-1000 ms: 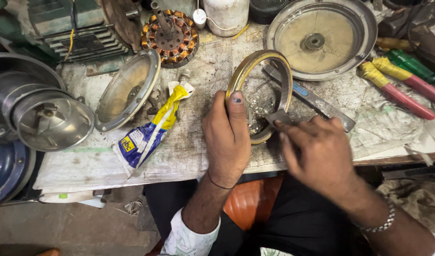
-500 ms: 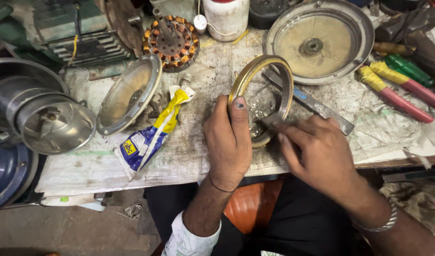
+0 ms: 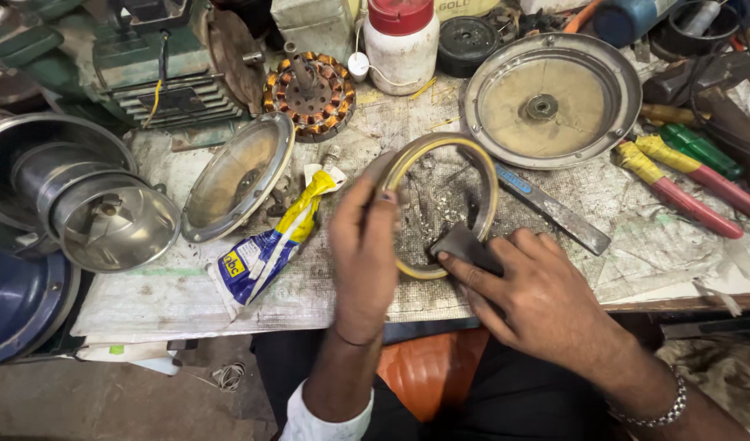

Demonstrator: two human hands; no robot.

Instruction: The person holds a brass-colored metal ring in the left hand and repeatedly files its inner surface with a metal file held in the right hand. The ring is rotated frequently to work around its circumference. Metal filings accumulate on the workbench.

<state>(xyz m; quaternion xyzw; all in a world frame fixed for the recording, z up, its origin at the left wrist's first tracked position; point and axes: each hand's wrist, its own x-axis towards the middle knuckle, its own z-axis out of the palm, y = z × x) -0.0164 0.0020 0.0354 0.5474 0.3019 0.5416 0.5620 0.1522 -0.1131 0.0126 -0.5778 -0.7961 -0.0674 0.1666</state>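
A metal ring [image 3: 483,167] with a yellowish inner edge lies flat on the workbench [image 3: 187,298] in front of me. My left hand [image 3: 363,253] rests on its left side, thumb on the rim, holding it down. My right hand [image 3: 532,296] presses a small dark grey pad [image 3: 465,242] against the ring's lower inner edge with its fingers.
A squeezed yellow and blue tube [image 3: 265,249] lies left of my left hand. A shallow metal cover [image 3: 236,175], a copper-wound stator [image 3: 310,84], a white jar with red lid [image 3: 401,39], a round metal plate [image 3: 552,98], a flat file [image 3: 555,208] and coloured-handled tools [image 3: 677,184] surround the ring.
My right hand has slid the dark pad lower along the ring's inner edge. My left hand has stayed on the ring's left side.
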